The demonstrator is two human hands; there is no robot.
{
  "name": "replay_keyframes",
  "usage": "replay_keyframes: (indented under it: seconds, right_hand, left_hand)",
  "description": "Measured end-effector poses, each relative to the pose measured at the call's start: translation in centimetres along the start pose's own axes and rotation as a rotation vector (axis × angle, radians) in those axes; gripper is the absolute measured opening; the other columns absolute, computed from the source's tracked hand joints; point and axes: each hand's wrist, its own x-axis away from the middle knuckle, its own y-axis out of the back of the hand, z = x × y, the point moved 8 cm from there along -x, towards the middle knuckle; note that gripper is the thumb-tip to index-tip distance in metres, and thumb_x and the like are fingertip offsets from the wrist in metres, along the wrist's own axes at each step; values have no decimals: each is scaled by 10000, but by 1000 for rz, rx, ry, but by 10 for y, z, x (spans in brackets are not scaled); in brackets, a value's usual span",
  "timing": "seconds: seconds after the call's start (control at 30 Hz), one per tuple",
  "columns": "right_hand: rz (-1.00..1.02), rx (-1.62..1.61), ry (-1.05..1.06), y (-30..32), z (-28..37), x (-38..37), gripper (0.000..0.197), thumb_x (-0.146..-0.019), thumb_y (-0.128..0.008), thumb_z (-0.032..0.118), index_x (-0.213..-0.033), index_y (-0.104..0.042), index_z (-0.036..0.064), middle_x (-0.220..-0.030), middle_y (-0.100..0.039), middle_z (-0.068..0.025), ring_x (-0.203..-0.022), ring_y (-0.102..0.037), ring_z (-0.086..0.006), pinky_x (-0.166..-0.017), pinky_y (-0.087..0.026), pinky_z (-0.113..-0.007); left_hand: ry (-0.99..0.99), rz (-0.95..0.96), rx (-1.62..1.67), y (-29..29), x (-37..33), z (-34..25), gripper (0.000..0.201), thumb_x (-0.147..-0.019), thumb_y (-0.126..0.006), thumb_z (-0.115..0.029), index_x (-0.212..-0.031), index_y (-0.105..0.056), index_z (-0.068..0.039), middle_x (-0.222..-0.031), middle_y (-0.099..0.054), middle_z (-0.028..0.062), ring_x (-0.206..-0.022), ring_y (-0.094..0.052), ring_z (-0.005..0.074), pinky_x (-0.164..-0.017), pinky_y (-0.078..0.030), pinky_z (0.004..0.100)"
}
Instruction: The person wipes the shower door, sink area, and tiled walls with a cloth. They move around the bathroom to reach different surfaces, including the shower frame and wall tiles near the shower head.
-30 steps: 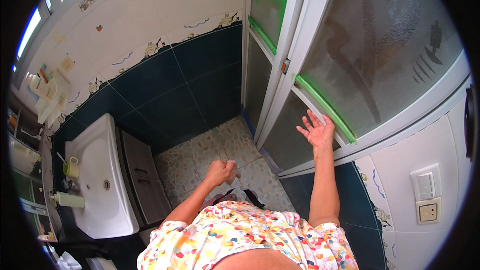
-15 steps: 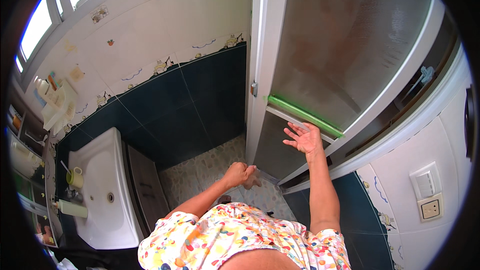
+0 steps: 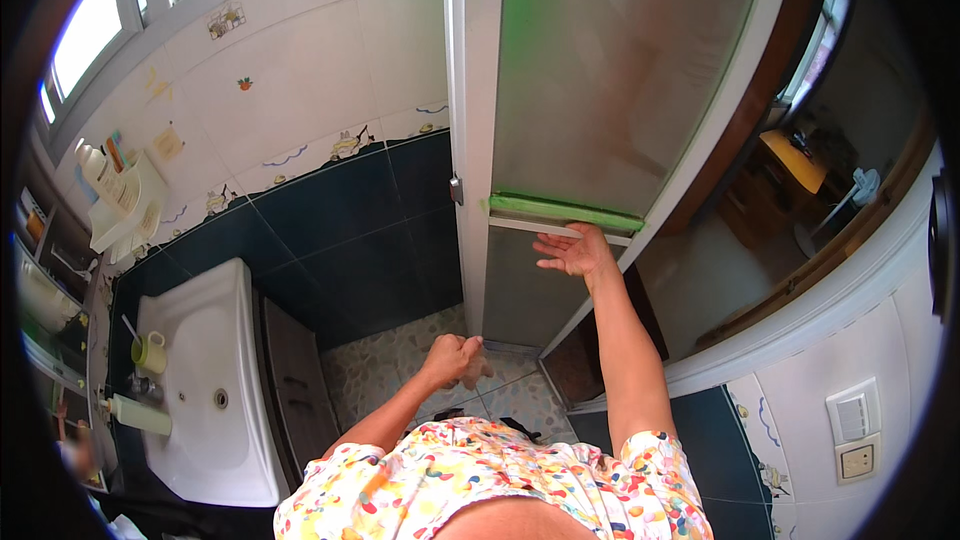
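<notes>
My right hand (image 3: 577, 251) reaches up to a white-framed frosted door (image 3: 610, 90). Its fingers are spread, palm turned upward, and the fingertips meet the white crossbar (image 3: 535, 226) beneath a green-tinted strip. Lower and further left, my left hand (image 3: 452, 360) is closed above the pebble-patterned floor. A small pale brownish piece (image 3: 481, 370) sticks out from its right side; its kind is too unclear to name. The door stands partly open, and a gap shows along its right edge.
A white washbasin (image 3: 205, 420) on a dark cabinet (image 3: 290, 370) stands at left, holding a green cup (image 3: 150, 352) and a pale bottle (image 3: 140, 415). A wall shelf (image 3: 130, 205) carries toiletries. Beyond the doorway are a desk (image 3: 795, 160) and a fan (image 3: 862, 187). White switches (image 3: 853, 415) sit at right.
The door has swung further open to the left with my right hand at its crossbar, showing more of the room beyond. My left hand has shifted slightly left, still closed.
</notes>
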Motion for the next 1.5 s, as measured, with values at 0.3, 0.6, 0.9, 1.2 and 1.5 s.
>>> replay_keyframes:
  seconds: [0.3,0.6,0.9,1.2,1.5]
  right_hand:
    - [-75,77,-57,-29,13,-55,395,-805,-465,195,-1022,-476,-135,-1067,-524,-271,-1106,-440,-456,-890,-310,-666]
    - [-80,91,-90,-63,21,-101,462,-778,-477,180,-1068,-434,-177,-1123,-476,-332,-1098,-425,-492,-939,-285,-629]
    - [-132,140,-60,-74,32,-127,459,-782,-481,193,-1062,-439,-169,-1145,-471,-322,-1088,-438,-494,-937,-322,-594]
    - [176,482,64,-62,-60,-77,476,-773,-603,459,-1063,-533,89,-1068,-563,-92,-903,-544,-261,-734,-470,-405]
    - [265,388,59,-37,-116,11,756,-800,-374,673,-1125,-535,10,-1055,-595,-102,-993,-562,-221,-857,-459,-377]
  left_hand:
    - [0,-38,-73,17,-8,11,498,-841,-456,-399,-703,-642,42,-620,-595,223,-607,-620,338,-600,-482,376]
    - [-24,-186,-115,48,-9,25,495,-839,-469,-397,-679,-622,46,-628,-581,235,-642,-596,384,-600,-458,406]
    - [25,-247,30,75,1,36,512,-845,-473,-403,-668,-612,57,-581,-564,222,-569,-576,348,-572,-448,391]
    - [-128,46,331,81,-19,-19,298,-820,-563,-276,-752,-566,13,-708,-551,16,-679,-477,87,-609,-404,262]
    - [-462,688,220,56,-29,-127,345,-826,-572,-305,-755,-635,27,-905,-516,73,-870,-463,176,-781,-379,306]
